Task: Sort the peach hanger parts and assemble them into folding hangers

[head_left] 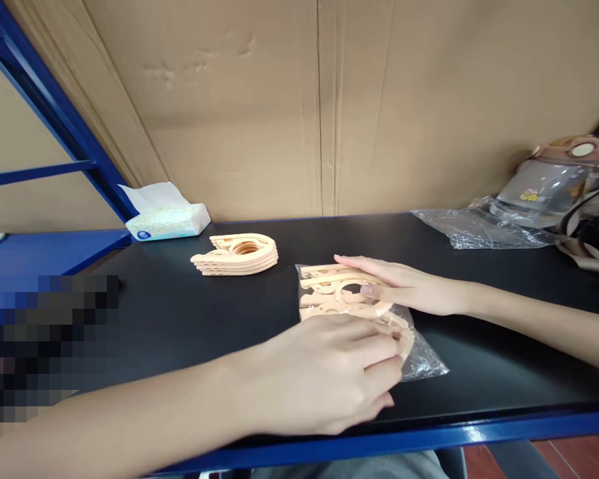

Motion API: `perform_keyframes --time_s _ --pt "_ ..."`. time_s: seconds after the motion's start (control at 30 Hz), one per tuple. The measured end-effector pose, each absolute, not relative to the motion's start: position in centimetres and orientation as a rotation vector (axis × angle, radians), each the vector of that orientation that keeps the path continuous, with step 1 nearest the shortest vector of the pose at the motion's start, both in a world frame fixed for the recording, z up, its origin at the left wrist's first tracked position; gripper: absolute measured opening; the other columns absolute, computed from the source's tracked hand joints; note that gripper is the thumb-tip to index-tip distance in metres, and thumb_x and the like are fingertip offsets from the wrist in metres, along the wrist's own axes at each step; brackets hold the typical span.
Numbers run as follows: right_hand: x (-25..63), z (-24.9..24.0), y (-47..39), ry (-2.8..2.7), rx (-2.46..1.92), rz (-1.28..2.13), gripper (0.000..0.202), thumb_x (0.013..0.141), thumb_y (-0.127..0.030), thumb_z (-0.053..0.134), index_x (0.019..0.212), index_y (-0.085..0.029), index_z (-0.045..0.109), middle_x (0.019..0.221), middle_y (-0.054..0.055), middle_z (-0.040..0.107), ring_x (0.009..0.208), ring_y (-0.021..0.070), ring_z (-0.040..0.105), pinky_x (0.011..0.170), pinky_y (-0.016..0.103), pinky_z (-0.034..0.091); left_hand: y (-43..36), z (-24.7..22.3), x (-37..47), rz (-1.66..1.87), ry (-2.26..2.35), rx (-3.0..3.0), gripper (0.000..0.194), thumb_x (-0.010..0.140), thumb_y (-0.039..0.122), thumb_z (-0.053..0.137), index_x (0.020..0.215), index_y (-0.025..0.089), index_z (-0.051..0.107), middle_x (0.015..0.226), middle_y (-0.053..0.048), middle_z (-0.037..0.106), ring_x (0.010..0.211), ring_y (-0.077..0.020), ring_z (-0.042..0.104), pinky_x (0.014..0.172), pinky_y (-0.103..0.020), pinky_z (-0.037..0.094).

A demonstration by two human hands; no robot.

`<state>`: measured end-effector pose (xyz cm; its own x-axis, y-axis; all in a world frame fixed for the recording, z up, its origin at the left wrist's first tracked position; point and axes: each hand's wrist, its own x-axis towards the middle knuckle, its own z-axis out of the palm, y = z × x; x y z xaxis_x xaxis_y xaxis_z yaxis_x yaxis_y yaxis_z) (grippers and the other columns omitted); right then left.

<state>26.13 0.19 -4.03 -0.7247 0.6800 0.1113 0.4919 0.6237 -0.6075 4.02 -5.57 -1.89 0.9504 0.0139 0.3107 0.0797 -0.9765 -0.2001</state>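
A clear plastic bag [426, 359] with several peach-coloured folding hangers [324, 283] inside lies flat on the black tabletop. My left hand [329, 376] covers the bag's near side, fingers curled down over its edge; the fingertips are partly hidden. From the right, my right hand [404, 286] rests on the bag's far side. Its fingers are stretched out along the upper edge, and the thumb lies over the round opening of a hanger. Left of the bag, a neat stack of the same hangers [242, 256] sits loose on the table.
A tissue pack [172, 219] stands at the back left by the blue metal frame [54, 100]. At the back right are a crumpled clear bag [489, 229], a water bottle [544, 186] and a dark bag with straps [596, 229]. Cardboard [259, 106] walls off the back.
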Motion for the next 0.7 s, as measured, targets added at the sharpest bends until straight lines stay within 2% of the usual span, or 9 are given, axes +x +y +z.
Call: perform_keyframes --time_s 0.13,0.27,0.37,0.47,0.53,0.63,0.7 --pt "25.9 -3.6 1.1 -2.567 -0.891 0.836 0.057 0.094 -0.041 0.043 0.147 -0.029 0.025 0.151 0.003 0.035 0.134 0.0235 0.037 0.109 0.045 0.032 -7.1 -2.2 3.7 -0.425 -0.18 -2.638 0.028 0.09 0.005 0.044 0.109 0.006 0.065 0.117 -0.014 0.065 0.109 -0.0234 0.061 0.099 -0.035 0.047" --pt "25.8 -3.7 2.2 -2.604 -0.96 0.608 0.048 0.094 -0.033 0.038 0.141 -0.025 0.031 0.145 0.007 0.043 0.129 0.0238 0.043 0.105 0.046 0.036 -6.4 -2.7 3.7 -0.432 -0.197 -2.547 0.026 0.09 0.004 0.044 0.103 0.006 0.067 0.106 -0.013 0.069 0.103 -0.023 0.063 0.093 -0.034 0.05" --pt "25.9 -3.7 4.0 -2.641 -1.045 0.279 0.034 0.092 -0.027 0.036 0.124 -0.018 0.042 0.133 0.012 0.052 0.121 0.0249 0.048 0.1 0.044 0.039 -4.7 -2.9 4.1 -0.419 -0.243 -2.458 0.022 0.089 0.004 0.047 0.095 0.007 0.068 0.103 -0.012 0.068 0.092 -0.022 0.065 0.078 -0.033 0.054" --pt "26.0 -3.6 6.8 -2.652 -1.098 0.015 0.022 0.09 -0.025 0.036 0.105 -0.017 0.049 0.114 0.013 0.061 0.108 0.0255 0.055 0.092 0.041 0.043 -2.7 -3.2 4.8 -0.385 -0.367 -2.362 0.02 0.088 0.005 0.048 0.091 0.008 0.067 0.099 -0.011 0.066 0.075 -0.0195 0.064 0.06 -0.031 0.052" --pt "25.9 -3.4 8.8 -2.639 -1.132 -0.068 0.023 0.089 -0.027 0.038 0.103 -0.016 0.052 0.116 0.015 0.06 0.111 0.0282 0.053 0.093 0.043 0.041 -1.3 -3.5 5.4 -0.327 -0.45 -2.314 0.021 0.086 0.001 0.046 0.089 0.009 0.066 0.092 -0.011 0.065 0.073 -0.0194 0.064 0.057 -0.03 0.05" --pt "25.6 -2.8 11.4 -2.615 -1.193 -0.203 0.026 0.086 -0.03 0.044 0.099 -0.013 0.059 0.133 0.019 0.048 0.124 0.0336 0.041 0.099 0.047 0.032 0.9 -3.7 6.5 -0.248 -0.527 -2.295 0.025 0.083 -0.004 0.044 0.086 0.007 0.065 0.088 -0.013 0.064 0.078 -0.0214 0.065 0.062 -0.031 0.05" --pt "25.3 -2.4 12.8 -2.596 -1.254 -0.271 0.027 0.086 -0.032 0.046 0.096 -0.013 0.063 0.131 0.019 0.049 0.122 0.0346 0.042 0.1 0.048 0.031 2.5 -3.8 7.1 -0.229 -0.553 -2.302 0.025 0.082 -0.006 0.043 0.087 0.005 0.065 0.086 -0.015 0.064 0.08 -0.0233 0.066 0.064 -0.032 0.05"
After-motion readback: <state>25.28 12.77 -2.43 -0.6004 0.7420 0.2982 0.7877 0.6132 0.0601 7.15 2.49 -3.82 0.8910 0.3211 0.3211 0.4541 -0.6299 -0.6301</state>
